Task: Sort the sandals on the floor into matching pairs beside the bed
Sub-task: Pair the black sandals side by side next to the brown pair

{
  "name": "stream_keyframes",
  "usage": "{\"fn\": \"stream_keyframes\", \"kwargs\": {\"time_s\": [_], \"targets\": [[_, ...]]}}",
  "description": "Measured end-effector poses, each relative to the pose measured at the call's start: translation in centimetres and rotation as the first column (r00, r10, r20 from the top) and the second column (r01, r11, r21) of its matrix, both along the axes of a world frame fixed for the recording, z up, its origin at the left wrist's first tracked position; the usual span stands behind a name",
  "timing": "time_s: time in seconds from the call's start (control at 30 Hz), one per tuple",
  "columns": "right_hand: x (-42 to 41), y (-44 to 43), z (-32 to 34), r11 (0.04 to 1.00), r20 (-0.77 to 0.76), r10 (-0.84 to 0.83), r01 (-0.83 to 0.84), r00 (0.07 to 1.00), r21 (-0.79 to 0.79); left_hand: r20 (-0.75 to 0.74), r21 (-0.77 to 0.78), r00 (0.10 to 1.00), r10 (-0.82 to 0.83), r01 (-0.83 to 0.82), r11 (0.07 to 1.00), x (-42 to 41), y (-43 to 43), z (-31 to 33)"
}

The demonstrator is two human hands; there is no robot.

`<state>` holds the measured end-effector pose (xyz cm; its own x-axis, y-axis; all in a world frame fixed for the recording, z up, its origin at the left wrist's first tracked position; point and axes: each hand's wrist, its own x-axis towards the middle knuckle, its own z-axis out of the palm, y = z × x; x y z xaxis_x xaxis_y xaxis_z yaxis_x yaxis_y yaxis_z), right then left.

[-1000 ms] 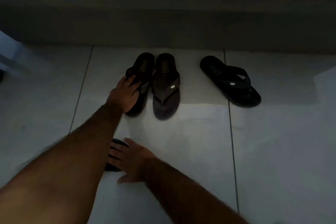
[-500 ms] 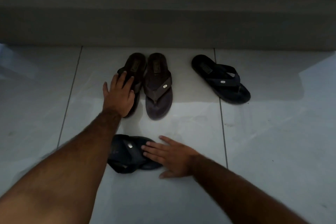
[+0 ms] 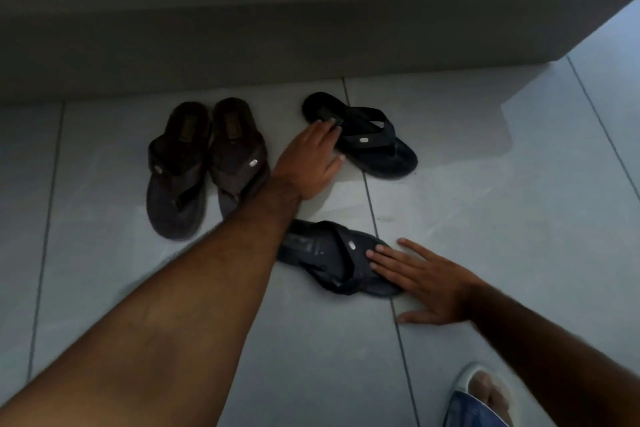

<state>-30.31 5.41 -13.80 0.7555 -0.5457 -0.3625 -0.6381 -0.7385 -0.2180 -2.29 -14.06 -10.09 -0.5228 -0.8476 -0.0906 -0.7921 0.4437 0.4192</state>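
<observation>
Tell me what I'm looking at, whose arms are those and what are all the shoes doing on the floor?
The picture comes from a camera worn on a person's head, looking down, so the arms are that person's own. Nothing is lifted. The left hand reaches to a black sandal near the bed, fingers on its heel end. The right hand lies flat on the other black sandal, closer to the camera. Two brown sandals already sit side by side as a pair on the tiled floor. At the bottom right, part of a foot in a light sandal peeks in.
</observation>
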Motion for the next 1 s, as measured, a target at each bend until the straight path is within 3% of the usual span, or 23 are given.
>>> {"fn": "stream_keyframes", "kwargs": {"time_s": [0.1, 0.23, 0.33, 0.5, 0.63, 0.7, 1.0], "targets": [[-3.0, 0.7, 0.3, 0.997, -0.019, -0.075, 0.074, 0.997, -0.017, 0.095, 0.234, 0.996, -0.001, -0.022, 0.972, -4.9, -1.2, -0.3], [-7.0, 2.0, 1.1, 0.942, -0.041, -0.325, 0.32, 0.945, -0.097, 0.152, 0.311, 0.984, 0.089, -0.133, 0.941, -6.7, -2.3, -0.6], [-8.6, 2.4, 1.6, 0.832, -0.073, -0.55, 0.537, 0.832, -0.138, 0.21, 0.301, 0.972, 0.103, -0.165, 0.939, -4.8, -3.5, -0.8], [-8.8, 1.6, 1.5, 0.698, -0.12, -0.716, 0.703, 0.687, -0.139, 0.209, 0.255, 0.953, 0.22, -0.27, 0.928, -1.2, -5.1, -1.0], [-7.7, -0.9, 1.2, 0.439, -0.094, -0.897, 0.894, 0.431, -0.086, 0.156, 0.266, 0.965, 0.212, -0.248, 0.931, 0.0, -4.9, -1.0], [-6.7, -3.3, 1.4, 0.366, -0.076, -0.93, 0.928, 0.36, -0.074, 0.13, 0.281, 0.976, 0.174, -0.204, 0.938, -0.4, -4.1, -0.9], [-3.8, -11.8, 2.1, 0.408, -0.032, -0.911, 0.908, 0.412, 0.097, 0.068, 0.307, 0.997, 0.035, -0.054, 0.95, -5.5, -2.3, -0.6]]}}
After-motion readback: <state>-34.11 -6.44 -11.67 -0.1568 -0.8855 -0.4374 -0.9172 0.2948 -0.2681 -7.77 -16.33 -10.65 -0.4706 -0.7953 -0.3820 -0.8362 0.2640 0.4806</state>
